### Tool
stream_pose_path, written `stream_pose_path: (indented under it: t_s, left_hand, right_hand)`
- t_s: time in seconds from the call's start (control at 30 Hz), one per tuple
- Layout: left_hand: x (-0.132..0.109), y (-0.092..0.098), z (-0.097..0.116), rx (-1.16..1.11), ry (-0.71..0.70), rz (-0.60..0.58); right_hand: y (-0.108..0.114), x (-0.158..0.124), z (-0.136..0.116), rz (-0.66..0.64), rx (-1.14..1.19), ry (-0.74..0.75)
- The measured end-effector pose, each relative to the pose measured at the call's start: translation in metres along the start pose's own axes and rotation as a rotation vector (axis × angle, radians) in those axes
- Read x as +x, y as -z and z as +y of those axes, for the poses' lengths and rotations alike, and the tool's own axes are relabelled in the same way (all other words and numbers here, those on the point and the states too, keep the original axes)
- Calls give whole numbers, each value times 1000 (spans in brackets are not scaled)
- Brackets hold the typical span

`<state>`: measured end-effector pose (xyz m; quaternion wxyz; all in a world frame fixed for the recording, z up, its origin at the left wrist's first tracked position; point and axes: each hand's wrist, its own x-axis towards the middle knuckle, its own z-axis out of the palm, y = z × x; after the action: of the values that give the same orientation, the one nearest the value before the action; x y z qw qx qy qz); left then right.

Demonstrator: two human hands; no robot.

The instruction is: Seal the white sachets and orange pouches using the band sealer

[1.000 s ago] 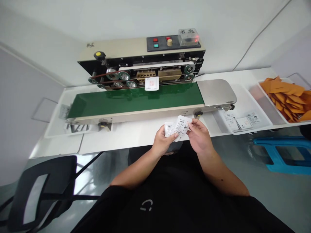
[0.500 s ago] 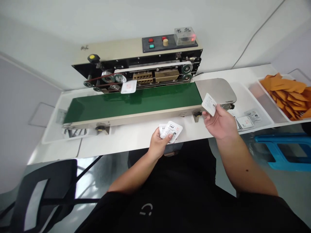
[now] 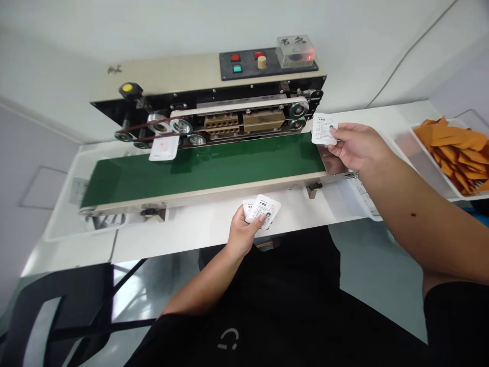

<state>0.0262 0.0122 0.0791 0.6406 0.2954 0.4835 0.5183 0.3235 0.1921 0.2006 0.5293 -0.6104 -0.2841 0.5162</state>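
White-walled room, with a white bench (image 3: 191,239) carrying a black-and-cream band sealer (image 3: 171,76) and its green conveyor belt (image 3: 202,165). The right hand (image 3: 357,148) pinches a white printed sachet (image 3: 324,129) by one end, long axis along the belt, just above the belt's right end. The left hand (image 3: 242,232) clasps a small stack of white sachets (image 3: 263,210) nearer the bench edge. Another white sachet (image 3: 163,148) sits far left of the right hand, at the sealer's rollers.

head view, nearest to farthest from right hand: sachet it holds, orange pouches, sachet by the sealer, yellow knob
1. Held white sachet, in the right hand
2. Orange pouches, off to the right
3. White sachet by the sealer, left
4. Yellow knob, far left
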Motion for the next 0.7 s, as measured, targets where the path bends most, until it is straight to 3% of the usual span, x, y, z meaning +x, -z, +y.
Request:
stream_pose_path:
  t_s: [0.2, 0.4, 0.47, 0.57, 0.7]
  left_hand:
    - [7, 6, 0, 1, 7, 14]
    - [12, 13, -3, -12, 2, 21]
    - [13, 14, -4, -18, -3, 20]
    - [12, 13, -3, -29, -10, 12]
    - [10, 8, 0, -33, -6, -10]
  right_hand:
    - [-21, 18, 3, -12, -62, -10]
    - [-28, 25, 5, -148, -140, 19]
    - [-27, 18, 2, -148, -179, 57]
    - [-20, -5, 2, -31, -200, 146]
    - [-6, -57, 26, 27, -145, 283]
